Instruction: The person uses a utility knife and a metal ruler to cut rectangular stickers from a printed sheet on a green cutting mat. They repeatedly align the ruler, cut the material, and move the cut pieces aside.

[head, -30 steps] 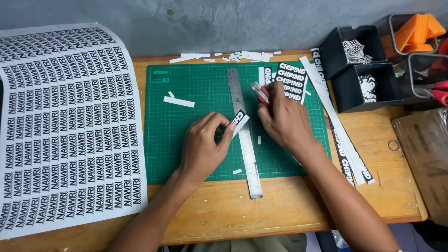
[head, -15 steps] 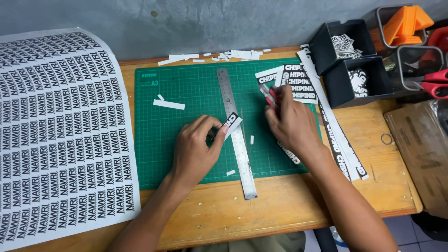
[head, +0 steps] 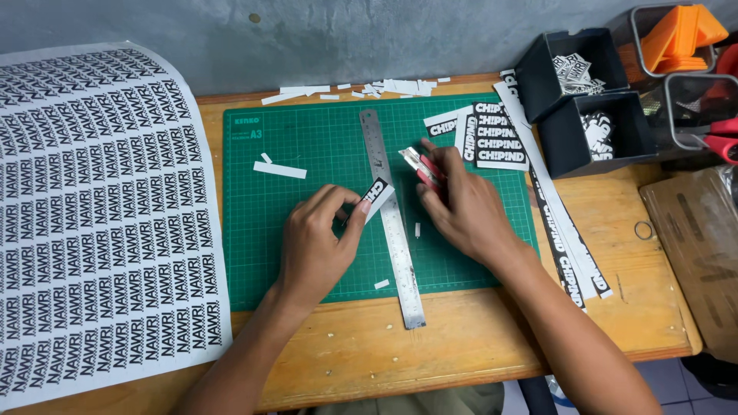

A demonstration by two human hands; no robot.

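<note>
Grey concrete wall backs a wooden tabletop (head: pixel 477 338) carrying a green gridded cutting mat (head: pixel 307 161). On it the left hand (head: pixel 315 246) pinches a small black-and-white printed sticker strip (head: pixel 375 197) against a long steel ruler (head: pixel 392 223). The right hand (head: pixel 461 211) is closed around a red-handled craft knife (head: pixel 421 167), blade just beside the ruler's right edge. This looks like trimming one label; a clean cut would need the strip flat and the ruler pressed down. Open mat lies left; sticker sheets crowd the right.
</note>
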